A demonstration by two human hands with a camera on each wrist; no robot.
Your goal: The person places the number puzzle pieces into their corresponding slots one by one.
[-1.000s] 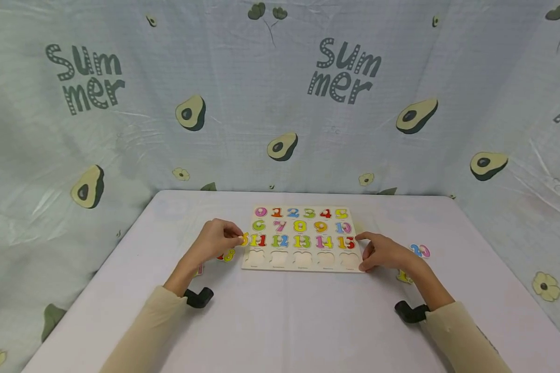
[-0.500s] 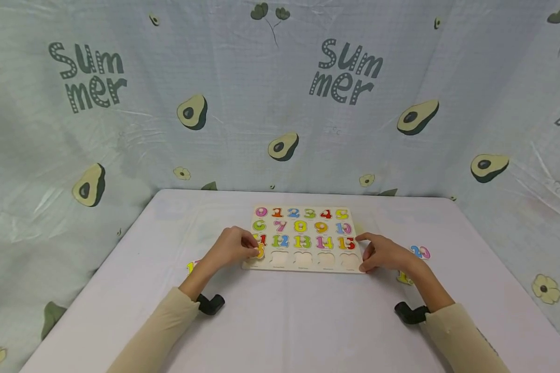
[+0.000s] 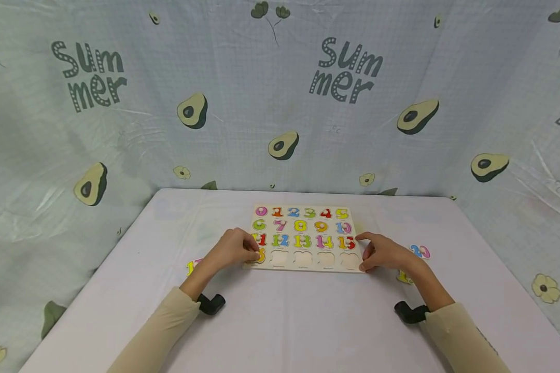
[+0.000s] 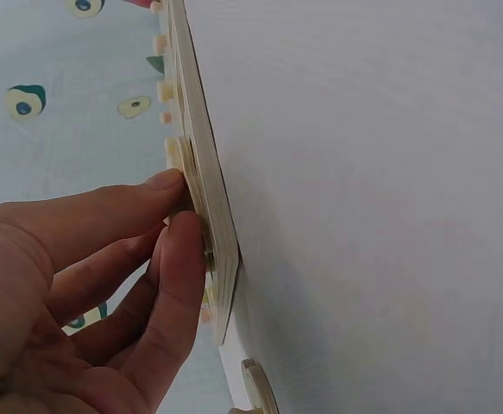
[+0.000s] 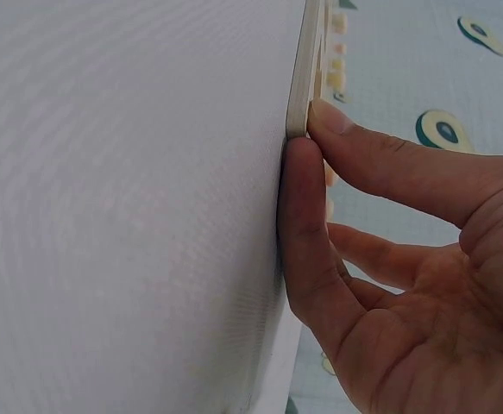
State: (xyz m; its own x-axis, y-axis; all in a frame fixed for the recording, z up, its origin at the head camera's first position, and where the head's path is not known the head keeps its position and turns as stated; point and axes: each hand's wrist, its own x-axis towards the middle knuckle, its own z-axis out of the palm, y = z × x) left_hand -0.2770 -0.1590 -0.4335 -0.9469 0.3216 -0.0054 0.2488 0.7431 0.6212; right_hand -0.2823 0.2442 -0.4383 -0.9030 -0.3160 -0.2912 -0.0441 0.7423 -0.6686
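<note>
My left hand (image 3: 235, 246) pinches an orange-yellow number puzzle piece (image 3: 262, 255) at the leftmost recess of the board's bottom row. Its visible digit looks like a 6; fingers cover the rest. In the left wrist view, the piece (image 4: 187, 164) lies against the board's face, and whether it sits flush I cannot tell. The wooden number puzzle board (image 3: 289, 268) has colourful numbers in its upper three rows and bare recesses along the bottom. At the board's near right corner, my right hand (image 3: 383, 252) grips the edge (image 5: 299, 95) between thumb and finger.
Right of the board lie a blue-and-pink 20 piece (image 3: 420, 251) and a yellow piece (image 3: 404, 277) partly behind the right wrist. A yellow-and-pink piece (image 3: 191, 268) shows beside the left forearm. A printed curtain (image 3: 242, 166) rises behind the white table (image 3: 289, 321).
My left hand has carried the orange-yellow piece rightward and down from the board's left edge to the first bottom recess, then lowered it slightly. The right hand has stayed at its corner.
</note>
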